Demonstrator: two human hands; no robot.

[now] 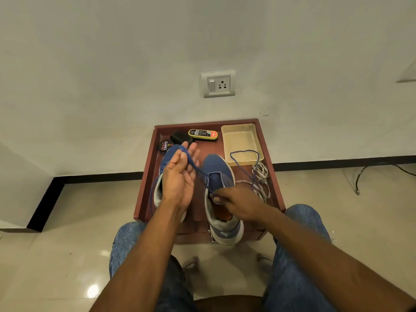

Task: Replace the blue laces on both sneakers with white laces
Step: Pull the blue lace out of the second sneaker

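Seated person, knees in blue jeans point(299, 262) either side of a low red-brown wooden tray table point(273, 176) set against a white wall.

Two blue sneakers on the table, toes toward the wall. Left sneaker point(167, 155) mostly hidden behind the raised left hand. Right sneaker point(217, 168) nearer centre, heel overhanging the near edge, orange insole showing, eyelets look bare.

Left hand point(180, 176) raised over the left sneaker, palm turned inward, fingers straight and loosely spread; a blue lace point(198, 169) is draped over the fingertips and thumb area. Cannot tell whether the thumb pins it.

Right hand point(236, 202) low at the right sneaker's opening, fingers curled, pinching the same blue lace at its tongue end. Lace runs taut between the two hands; a strand also hangs down along the left sneaker's outer side.

Second blue lace point(244, 152) lies loose, looped across the near rim of a beige plastic tray point(239, 129) at the table's far right corner, trailing down toward the right hand.

White laces point(262, 174) bundled on the table's right edge, just beside the right sneaker, under the loose blue lace.

Far side of table: round polish tin point(163, 146) marked "Cherry", black applicator sponge point(181, 136), yellow-and-black shoe-shine sponge case point(203, 134).

Wall socket with switch point(218, 84) above the table. Glossy beige floor tiles point(67, 221), black skirting
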